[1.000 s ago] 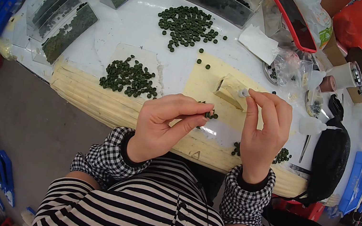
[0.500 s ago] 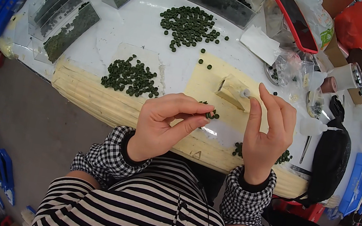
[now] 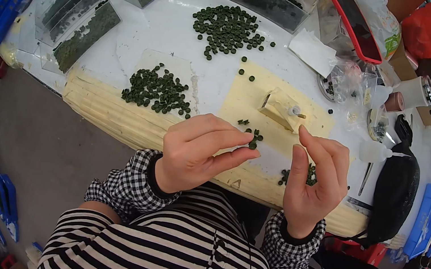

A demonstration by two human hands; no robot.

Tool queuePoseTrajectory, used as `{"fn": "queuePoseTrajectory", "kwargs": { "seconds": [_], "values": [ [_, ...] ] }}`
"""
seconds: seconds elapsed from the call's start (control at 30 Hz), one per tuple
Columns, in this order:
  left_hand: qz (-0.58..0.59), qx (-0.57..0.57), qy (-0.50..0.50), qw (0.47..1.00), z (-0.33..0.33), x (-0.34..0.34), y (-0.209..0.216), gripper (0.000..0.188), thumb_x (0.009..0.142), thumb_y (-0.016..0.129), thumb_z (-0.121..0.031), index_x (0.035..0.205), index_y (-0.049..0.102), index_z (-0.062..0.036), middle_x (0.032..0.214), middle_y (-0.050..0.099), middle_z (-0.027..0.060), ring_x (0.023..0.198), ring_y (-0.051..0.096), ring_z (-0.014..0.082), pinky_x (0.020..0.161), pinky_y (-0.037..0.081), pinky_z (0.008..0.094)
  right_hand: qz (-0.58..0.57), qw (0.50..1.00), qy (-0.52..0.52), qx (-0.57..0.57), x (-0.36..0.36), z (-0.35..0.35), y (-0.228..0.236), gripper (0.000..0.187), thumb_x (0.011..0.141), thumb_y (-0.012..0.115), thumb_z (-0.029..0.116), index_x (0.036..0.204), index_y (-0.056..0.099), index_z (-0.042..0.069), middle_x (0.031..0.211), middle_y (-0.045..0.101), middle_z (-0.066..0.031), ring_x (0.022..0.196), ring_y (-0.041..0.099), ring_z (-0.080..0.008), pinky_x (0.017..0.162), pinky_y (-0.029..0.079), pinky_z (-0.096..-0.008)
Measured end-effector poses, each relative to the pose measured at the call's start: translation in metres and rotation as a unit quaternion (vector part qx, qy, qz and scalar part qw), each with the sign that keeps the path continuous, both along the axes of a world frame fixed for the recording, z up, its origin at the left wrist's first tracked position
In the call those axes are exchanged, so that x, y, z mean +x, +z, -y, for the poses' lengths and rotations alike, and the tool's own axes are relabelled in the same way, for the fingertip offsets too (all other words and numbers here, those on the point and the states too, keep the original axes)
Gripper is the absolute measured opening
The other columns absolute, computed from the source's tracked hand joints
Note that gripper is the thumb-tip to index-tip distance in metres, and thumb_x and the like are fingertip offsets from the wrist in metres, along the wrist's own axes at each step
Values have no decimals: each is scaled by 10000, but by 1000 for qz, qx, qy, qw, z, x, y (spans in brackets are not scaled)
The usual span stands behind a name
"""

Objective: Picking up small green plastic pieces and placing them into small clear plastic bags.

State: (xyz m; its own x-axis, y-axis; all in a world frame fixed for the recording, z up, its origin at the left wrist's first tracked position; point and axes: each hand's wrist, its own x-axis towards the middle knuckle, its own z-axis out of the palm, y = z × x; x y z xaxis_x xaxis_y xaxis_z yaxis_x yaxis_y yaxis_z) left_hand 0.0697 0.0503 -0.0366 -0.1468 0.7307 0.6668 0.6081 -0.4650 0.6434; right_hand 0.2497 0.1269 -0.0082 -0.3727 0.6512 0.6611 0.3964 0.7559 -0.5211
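Note:
My left hand (image 3: 202,148) is in the middle, over the table's near edge. Its thumb and forefinger pinch a small dark green round piece (image 3: 253,144). Several more such pieces lie on the table just beyond those fingertips. My right hand (image 3: 318,178) hovers to the right, fingers bent and thumb apart from the forefinger, with nothing visible between them. Beyond it a cream-coloured block (image 3: 277,111) stands on a yellowish sheet (image 3: 243,90), bearing a small whitish peg with a brown tip (image 3: 297,113). More green pieces (image 3: 311,174) show partly behind my right hand.
Loose green pieces form a pile (image 3: 159,90) at left and another (image 3: 227,26) farther back. Clear trays (image 3: 259,1) of them stand along the back and left. A red-cased phone (image 3: 355,26), white paper (image 3: 312,52) and a black pouch (image 3: 395,189) are at right.
My right hand has drawn back toward me from the peg, whose brown tip now shows. My left fingers have shifted slightly right, exposing more of the pinched green piece.

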Motion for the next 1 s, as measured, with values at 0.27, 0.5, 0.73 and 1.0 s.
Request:
{"fn": "queuePoseTrajectory", "kwargs": {
  "seconds": [0.27,0.5,0.73,1.0],
  "values": [
    [10,6,10,1000,0,1,0,279,684,856,-44,925,720,-9,783,674,83,658,651,186,542,511,271,-5,1000,5,-8,3,3,-1,256,758,750,-10,1011,737,25,824,630,-73,760,567,-232,688,450,-318],
    [13,-3,-12,1000,3,-1,4,297,685,847,5,947,709,13,814,690,114,689,659,198,584,508,272,-4,1000,2,-9,6,4,-2,257,755,750,-15,1008,737,25,815,628,-73,757,567,-234,690,451,-321],
    [5,-1,-11,1000,4,-1,5,310,685,848,3,960,706,10,813,689,113,692,656,199,591,507,273,-11,1000,6,-8,6,3,-2,257,752,751,-20,1005,737,24,807,625,-76,749,563,-239,691,457,-327],
    [3,15,-2,1000,2,0,5,302,676,857,-34,943,720,3,784,676,95,662,654,200,546,512,274,-9,1000,3,-14,7,4,-1,259,747,756,-15,1003,736,23,806,624,-77,748,561,-244,692,460,-330]
  ]
}}
